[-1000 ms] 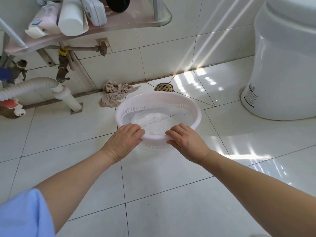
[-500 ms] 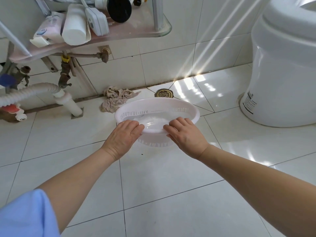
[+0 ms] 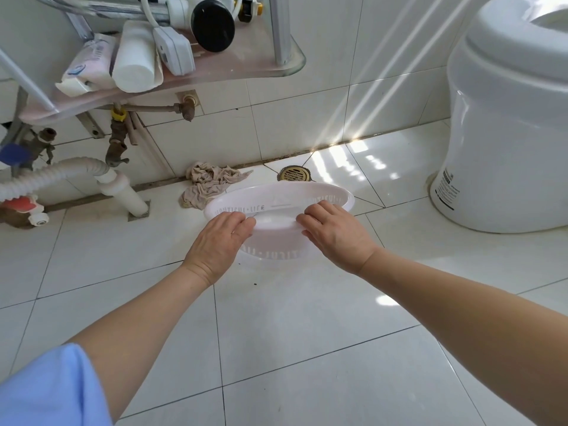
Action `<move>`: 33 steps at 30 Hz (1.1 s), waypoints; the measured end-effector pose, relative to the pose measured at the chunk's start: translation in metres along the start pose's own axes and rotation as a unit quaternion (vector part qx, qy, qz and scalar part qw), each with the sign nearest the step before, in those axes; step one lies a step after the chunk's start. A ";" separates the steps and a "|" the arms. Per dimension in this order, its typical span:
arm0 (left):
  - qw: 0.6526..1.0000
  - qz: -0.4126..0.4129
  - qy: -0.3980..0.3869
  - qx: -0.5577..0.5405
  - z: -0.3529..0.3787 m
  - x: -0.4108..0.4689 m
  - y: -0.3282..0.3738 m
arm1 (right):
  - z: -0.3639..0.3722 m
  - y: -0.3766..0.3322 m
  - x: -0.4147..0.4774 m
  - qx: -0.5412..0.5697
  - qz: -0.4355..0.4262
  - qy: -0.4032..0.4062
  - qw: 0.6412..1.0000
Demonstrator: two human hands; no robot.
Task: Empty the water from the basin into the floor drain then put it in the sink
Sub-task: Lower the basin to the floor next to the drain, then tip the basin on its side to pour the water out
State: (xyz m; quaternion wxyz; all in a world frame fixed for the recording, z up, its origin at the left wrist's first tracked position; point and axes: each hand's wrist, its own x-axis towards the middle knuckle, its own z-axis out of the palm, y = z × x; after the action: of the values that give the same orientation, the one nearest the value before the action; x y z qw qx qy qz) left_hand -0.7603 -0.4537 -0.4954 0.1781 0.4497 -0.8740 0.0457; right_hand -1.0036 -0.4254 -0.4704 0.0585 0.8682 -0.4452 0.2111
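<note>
A white plastic basin point(image 3: 307, 193) with lettering round its rim is held above the tiled floor, its near side raised so it tilts away from me. My left hand point(image 3: 219, 241) grips the near rim on the left and my right hand point(image 3: 336, 236) grips it on the right. A brass floor drain point(image 3: 294, 173) lies just beyond the basin's far rim, by the wall. Whether water remains inside the basin I cannot tell. The sink is out of view.
A crumpled beige rag point(image 3: 209, 184) lies left of the drain. A white toilet point(image 3: 507, 124) fills the right side. At left are a white drain pipe point(image 3: 120, 189), brass valves point(image 3: 118, 139) and a low glass shelf point(image 3: 239, 69) holding toiletries.
The basin has been lifted and carried toward the drain, and its near side has risen, so it tilts away from me more steeply. Both hands keep their hold on the rim.
</note>
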 end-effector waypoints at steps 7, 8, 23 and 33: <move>1.000 -0.006 0.022 -0.017 -0.003 0.010 0.001 | 0.000 0.001 0.004 0.012 0.026 0.014 0.999; 1.000 -0.001 0.021 -0.014 -0.004 0.011 0.000 | 0.001 0.001 0.005 0.014 0.030 0.016 0.999; 0.994 -0.030 0.105 0.022 -0.002 0.039 -0.001 | 0.003 0.010 0.017 0.009 0.084 0.043 0.995; 0.989 -0.043 0.139 0.027 -0.002 0.045 -0.005 | 0.001 0.013 0.014 -0.013 0.098 0.009 0.995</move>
State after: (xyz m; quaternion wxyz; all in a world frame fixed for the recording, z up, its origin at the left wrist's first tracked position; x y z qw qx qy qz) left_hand -0.7799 -0.4910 -0.4776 0.2873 0.4810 -0.8191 0.1230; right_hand -1.0066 -0.4444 -0.4666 0.0525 0.8178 -0.5300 0.2181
